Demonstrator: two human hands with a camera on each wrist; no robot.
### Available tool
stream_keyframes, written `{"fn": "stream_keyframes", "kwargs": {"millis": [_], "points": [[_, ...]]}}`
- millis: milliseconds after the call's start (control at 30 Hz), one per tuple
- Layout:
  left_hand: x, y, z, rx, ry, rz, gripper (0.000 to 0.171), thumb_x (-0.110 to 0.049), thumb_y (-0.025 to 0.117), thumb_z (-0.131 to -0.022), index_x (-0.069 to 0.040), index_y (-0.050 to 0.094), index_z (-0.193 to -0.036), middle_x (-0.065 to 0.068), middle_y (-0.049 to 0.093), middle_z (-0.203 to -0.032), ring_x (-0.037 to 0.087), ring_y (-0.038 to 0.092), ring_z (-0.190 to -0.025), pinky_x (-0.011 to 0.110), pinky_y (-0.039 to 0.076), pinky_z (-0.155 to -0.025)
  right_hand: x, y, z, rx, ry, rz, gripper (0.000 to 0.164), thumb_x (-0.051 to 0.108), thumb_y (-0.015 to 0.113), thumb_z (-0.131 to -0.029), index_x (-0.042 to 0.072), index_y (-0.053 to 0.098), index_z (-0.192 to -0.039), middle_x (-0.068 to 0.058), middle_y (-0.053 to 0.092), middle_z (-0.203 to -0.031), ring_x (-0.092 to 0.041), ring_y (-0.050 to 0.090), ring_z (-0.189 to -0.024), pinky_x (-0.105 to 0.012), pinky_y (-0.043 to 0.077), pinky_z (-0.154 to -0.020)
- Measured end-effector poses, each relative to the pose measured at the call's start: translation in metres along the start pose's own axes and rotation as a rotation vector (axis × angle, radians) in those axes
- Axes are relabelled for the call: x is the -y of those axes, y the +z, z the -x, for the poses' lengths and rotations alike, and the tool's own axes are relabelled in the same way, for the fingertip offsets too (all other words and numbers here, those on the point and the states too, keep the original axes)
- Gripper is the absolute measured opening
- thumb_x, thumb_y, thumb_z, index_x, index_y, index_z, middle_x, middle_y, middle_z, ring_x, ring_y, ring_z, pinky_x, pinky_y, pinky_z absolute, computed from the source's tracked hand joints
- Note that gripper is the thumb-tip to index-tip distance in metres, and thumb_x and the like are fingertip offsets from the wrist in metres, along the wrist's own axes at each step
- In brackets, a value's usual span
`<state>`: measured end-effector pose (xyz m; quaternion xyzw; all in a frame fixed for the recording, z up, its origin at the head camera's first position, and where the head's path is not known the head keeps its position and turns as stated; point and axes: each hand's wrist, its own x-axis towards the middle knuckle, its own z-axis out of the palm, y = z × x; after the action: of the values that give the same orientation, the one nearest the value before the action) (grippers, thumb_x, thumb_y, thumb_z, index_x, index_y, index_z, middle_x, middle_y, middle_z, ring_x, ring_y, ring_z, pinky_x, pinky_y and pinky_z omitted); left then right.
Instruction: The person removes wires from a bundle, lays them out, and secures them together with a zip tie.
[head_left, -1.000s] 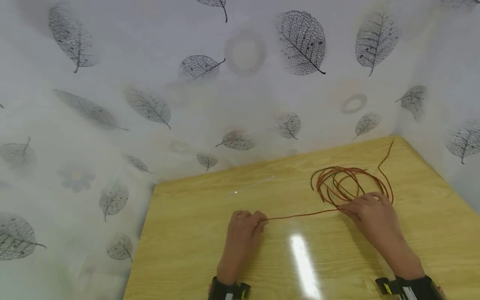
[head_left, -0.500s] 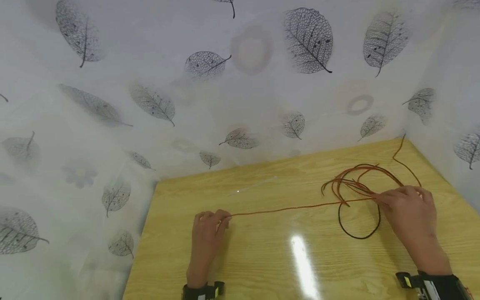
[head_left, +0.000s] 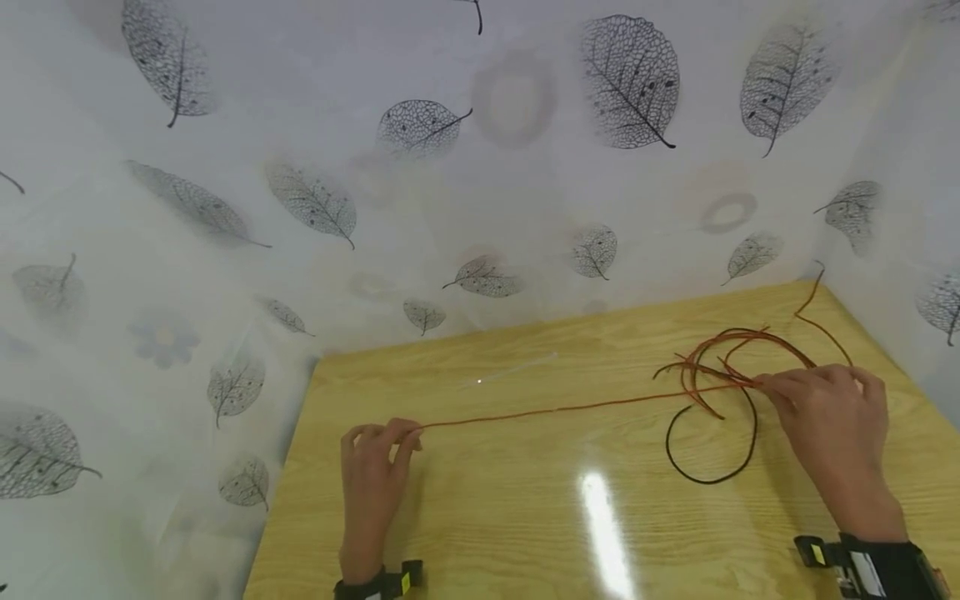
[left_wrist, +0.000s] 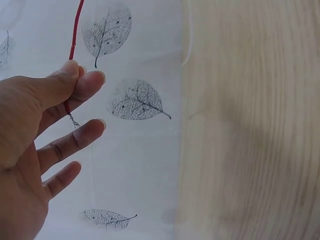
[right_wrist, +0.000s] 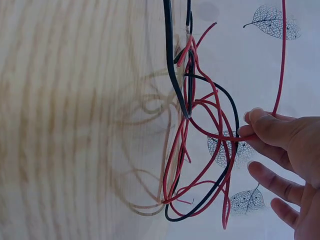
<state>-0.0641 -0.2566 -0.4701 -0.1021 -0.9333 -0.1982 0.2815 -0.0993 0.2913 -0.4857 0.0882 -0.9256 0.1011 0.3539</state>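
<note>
A red wire [head_left: 555, 409] stretches nearly straight between the two hands over the wooden table. My left hand [head_left: 375, 467] pinches one end of it between thumb and index finger. In the left wrist view, frayed bare strands [left_wrist: 73, 120] stick out of the red insulation below the pinch. At the right, my right hand [head_left: 832, 433] pinches the same wire between thumb and index finger, beside a loose tangle of red and black wires [right_wrist: 200, 150]. A black wire [head_left: 712, 482] loops out of the tangle toward the front of the table.
The wooden table [head_left: 480, 517] meets a wall [head_left: 525, 200] with a leaf print at its back and right. A thin clear strip [head_left: 517, 369] lies near the back edge. One red wire end [head_left: 817, 283] sticks up toward the back right corner.
My left hand has moved left with the wire's end, and my right hand has moved right. The stretch between them has lengthened. The tangle has shifted right and a black loop has come forward.
</note>
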Motion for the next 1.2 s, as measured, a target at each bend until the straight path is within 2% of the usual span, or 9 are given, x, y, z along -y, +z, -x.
{"fn": "stream_keyframes", "kwargs": {"millis": [133, 367, 700, 833, 900, 933, 1000, 1067, 1200], "points": [[0.007, -0.006, 0.0, -0.018, -0.027, -0.007, 0.012, -0.013, 0.082, -0.087, -0.018, 0.073, -0.093, -0.008, 0.073, -0.077, 0.022, 0.064, -0.079, 0.056, 0.039, -0.097, -0.004, -0.001, -0.002, -0.005, 0.03, 0.021, 0.022, 0.002, 0.086, -0.073, 0.003, 0.08, -0.094, -0.02, 0.074, -0.088, -0.043, 0.062, -0.09, -0.063, 0.04, -0.101], [0.021, -0.021, 0.004, -0.057, -0.064, -0.025, 0.014, -0.01, 0.082, -0.085, -0.017, 0.074, -0.094, -0.007, 0.074, -0.077, 0.026, 0.064, -0.078, 0.058, 0.037, -0.096, -0.013, -0.006, 0.0, 0.082, 0.103, 0.072, 0.025, -0.001, 0.084, -0.076, 0.003, 0.079, -0.1, -0.021, 0.073, -0.092, -0.042, 0.06, -0.1, -0.057, 0.032, -0.112], [0.047, -0.047, 0.012, -0.096, -0.174, -0.12, 0.012, -0.01, 0.082, -0.085, -0.015, 0.074, -0.094, -0.001, 0.075, -0.078, 0.032, 0.066, -0.083, 0.061, 0.036, -0.1, -0.013, -0.015, -0.002, 0.094, 0.113, 0.081, 0.027, -0.003, 0.082, -0.077, 0.002, 0.078, -0.103, -0.021, 0.073, -0.095, -0.043, 0.059, -0.102, -0.056, 0.029, -0.115], [0.057, -0.056, 0.019, -0.103, -0.182, -0.16, 0.011, -0.011, 0.083, -0.085, -0.015, 0.076, -0.093, 0.001, 0.074, -0.075, 0.034, 0.067, -0.08, 0.059, 0.037, -0.098, -0.008, -0.022, 0.001, 0.123, 0.076, 0.041, 0.031, -0.002, 0.085, -0.072, 0.004, 0.08, -0.101, -0.02, 0.073, -0.085, -0.043, 0.06, -0.095, -0.06, 0.032, -0.11], [0.062, -0.058, 0.023, -0.106, -0.173, -0.181, 0.013, -0.01, 0.085, -0.082, -0.013, 0.077, -0.092, 0.004, 0.075, -0.076, 0.034, 0.068, -0.075, 0.059, 0.038, -0.096, -0.004, -0.024, 0.004, 0.148, 0.052, 0.03, 0.022, 0.024, 0.077, -0.091, 0.005, 0.081, -0.1, -0.019, 0.071, -0.075, -0.042, 0.062, -0.085, -0.062, 0.035, -0.105], [0.064, -0.058, 0.026, -0.101, -0.166, -0.192, 0.014, -0.01, 0.086, -0.081, -0.013, 0.077, -0.091, 0.005, 0.075, -0.076, 0.033, 0.068, -0.073, 0.058, 0.039, -0.095, -0.003, -0.025, 0.006, 0.169, 0.049, 0.028, 0.024, 0.028, 0.076, -0.092, 0.006, 0.081, -0.1, -0.018, 0.07, -0.073, -0.04, 0.062, -0.079, -0.063, 0.037, -0.103], [0.067, -0.059, 0.031, -0.082, -0.16, -0.21, 0.016, -0.009, 0.087, -0.078, -0.012, 0.078, -0.091, 0.007, 0.075, -0.077, 0.032, 0.068, -0.069, 0.06, 0.04, -0.093, 0.0, -0.027, 0.013, 0.2, 0.036, 0.022, 0.053, 0.053, 0.054, -0.101, 0.008, 0.082, -0.098, -0.015, 0.067, -0.066, -0.039, 0.061, -0.069, -0.065, 0.04, -0.097], [0.07, -0.058, 0.036, -0.053, -0.167, -0.224, 0.016, -0.01, 0.088, -0.077, -0.012, 0.079, -0.091, 0.008, 0.076, -0.078, 0.033, 0.068, -0.068, 0.061, 0.039, -0.093, 0.002, -0.028, 0.023, 0.226, 0.029, 0.013, 0.076, 0.067, 0.032, -0.1, 0.01, 0.082, -0.094, -0.01, 0.064, -0.06, -0.035, 0.058, -0.059, -0.066, 0.042, -0.092], [0.076, -0.054, 0.046, 0.064, -0.23, -0.227, 0.014, -0.014, 0.086, -0.081, -0.016, 0.08, -0.092, 0.008, 0.076, -0.078, 0.035, 0.069, -0.075, 0.065, 0.036, -0.098, 0.006, -0.03, 0.039, 0.299, 0.06, 0.006, 0.04, 0.049, 0.065, -0.096, 0.013, 0.08, -0.088, 0.002, 0.055, -0.051, -0.027, 0.054, -0.052, -0.066, 0.042, -0.091]]}}
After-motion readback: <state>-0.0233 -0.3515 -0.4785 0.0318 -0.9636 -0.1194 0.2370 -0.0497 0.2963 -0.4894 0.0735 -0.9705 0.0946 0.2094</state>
